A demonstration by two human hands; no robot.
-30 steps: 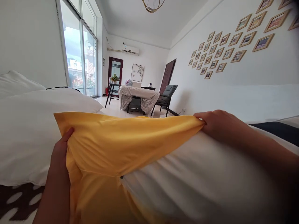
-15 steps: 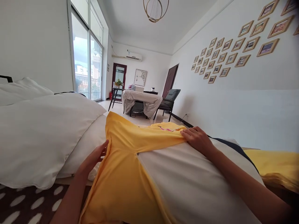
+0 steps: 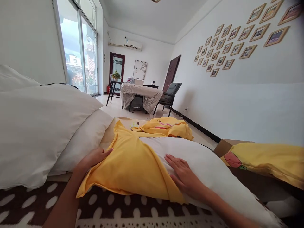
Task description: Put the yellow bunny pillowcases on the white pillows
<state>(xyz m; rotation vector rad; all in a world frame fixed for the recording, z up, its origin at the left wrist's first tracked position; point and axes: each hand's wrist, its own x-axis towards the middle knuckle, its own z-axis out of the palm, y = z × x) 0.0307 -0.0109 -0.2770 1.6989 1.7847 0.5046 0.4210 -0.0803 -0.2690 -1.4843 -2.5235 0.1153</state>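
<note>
A yellow fabric cover (image 3: pixel 128 164) lies around the left end of a white pillow (image 3: pixel 199 155), whose right part is bare. My left hand (image 3: pixel 95 157) rests at the cover's left edge with its fingers extended. On the pillow, beside the cover's slanting edge, my right hand (image 3: pixel 182 174) lies flat, fingers spread. Behind them a crumpled yellow cloth (image 3: pixel 166 126) with a pink print sits on the far side of the bed.
White pillows (image 3: pixel 47 126) are stacked at the left. A brown blanket with white spots (image 3: pixel 95 202) runs along the front. At the right, a yellow pillow (image 3: pixel 268 158) rests on a cardboard box (image 3: pixel 228 145).
The yellow cover has come down flatter over the pillow's left end. My right hand has let go of its far edge and moved nearer, onto the pillow. The view has tilted down.
</note>
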